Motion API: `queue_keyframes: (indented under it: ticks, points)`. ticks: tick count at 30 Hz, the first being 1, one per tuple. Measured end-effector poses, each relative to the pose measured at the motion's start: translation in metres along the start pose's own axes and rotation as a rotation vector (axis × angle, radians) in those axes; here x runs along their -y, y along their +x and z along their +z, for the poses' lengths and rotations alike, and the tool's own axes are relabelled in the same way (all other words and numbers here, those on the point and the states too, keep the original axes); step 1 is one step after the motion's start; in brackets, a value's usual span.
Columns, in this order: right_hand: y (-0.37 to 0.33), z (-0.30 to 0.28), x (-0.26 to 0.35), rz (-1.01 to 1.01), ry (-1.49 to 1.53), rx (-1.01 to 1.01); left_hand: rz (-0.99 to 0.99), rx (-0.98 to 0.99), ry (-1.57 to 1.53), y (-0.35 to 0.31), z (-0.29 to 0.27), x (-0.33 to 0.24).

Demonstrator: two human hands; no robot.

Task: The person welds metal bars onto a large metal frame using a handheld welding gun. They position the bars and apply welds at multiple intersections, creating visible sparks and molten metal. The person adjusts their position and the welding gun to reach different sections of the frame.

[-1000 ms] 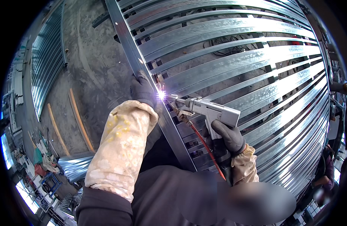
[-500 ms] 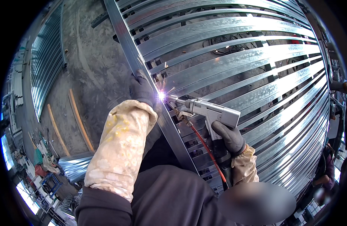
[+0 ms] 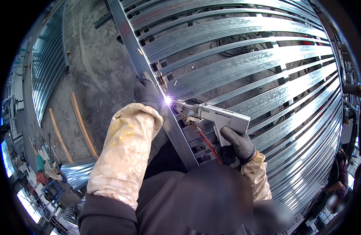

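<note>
In a dark grey glove, my right hand (image 3: pixel 241 144) is wrapped round the grip of a silver handheld welding gun (image 3: pixel 224 116). Its nozzle points left at the inner edge of a long steel rail (image 3: pixel 129 37), where a bright violet-white weld spot (image 3: pixel 167 100) glows and throws a few sparks. A red hose (image 3: pixel 209 145) runs down from the gun. My left hand (image 3: pixel 146 92), also gloved, grips the rail's outer side just beside the glow; its fingertips are partly hidden. Shiny metal slats (image 3: pixel 212 33) join the rail from the right.
Coiled dark cables (image 3: pixel 239 45) lie under the slats. Another slatted metal panel (image 3: pixel 49 58) is on the floor at far left, near two wooden strips (image 3: pixel 83 125). At the right edge another person (image 3: pixel 339 172) is partly visible. Blurred patches cover the lower middle.
Both hands, the gun and the weld spot stay almost in place. The spray of sparks has thinned. A dark blurred patch now covers the lower middle, hiding the hose's lower part.
</note>
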State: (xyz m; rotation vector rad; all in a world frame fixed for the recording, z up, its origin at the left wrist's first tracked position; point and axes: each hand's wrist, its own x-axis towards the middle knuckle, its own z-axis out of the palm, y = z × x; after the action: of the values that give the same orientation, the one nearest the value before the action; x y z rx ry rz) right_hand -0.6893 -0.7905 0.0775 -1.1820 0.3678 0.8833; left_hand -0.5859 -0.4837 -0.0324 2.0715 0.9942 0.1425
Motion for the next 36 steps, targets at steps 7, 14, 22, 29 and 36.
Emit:
queue_keyframes:
  ticks: [7,14,22,29,36]
  points:
    - [-0.002,-0.001,0.002,-0.005,-0.083,0.031,-0.013,0.038,-0.047,0.002,-0.002,-0.003]
    - [-0.003,-0.005,-0.008,-0.008,-0.032,-0.012,-0.018,0.026,-0.051,-0.003,-0.003,-0.007]
    - [-0.003,0.002,-0.010,-0.142,-0.156,-0.072,-0.006,0.045,-0.032,-0.001,-0.003,-0.005]
    - [-0.009,0.001,-0.002,-0.019,-0.044,-0.009,0.005,-0.003,-0.004,-0.001,-0.001,-0.003]
    - [-0.011,0.004,-0.002,-0.025,-0.038,-0.029,0.012,0.003,-0.040,-0.006,-0.004,-0.010]
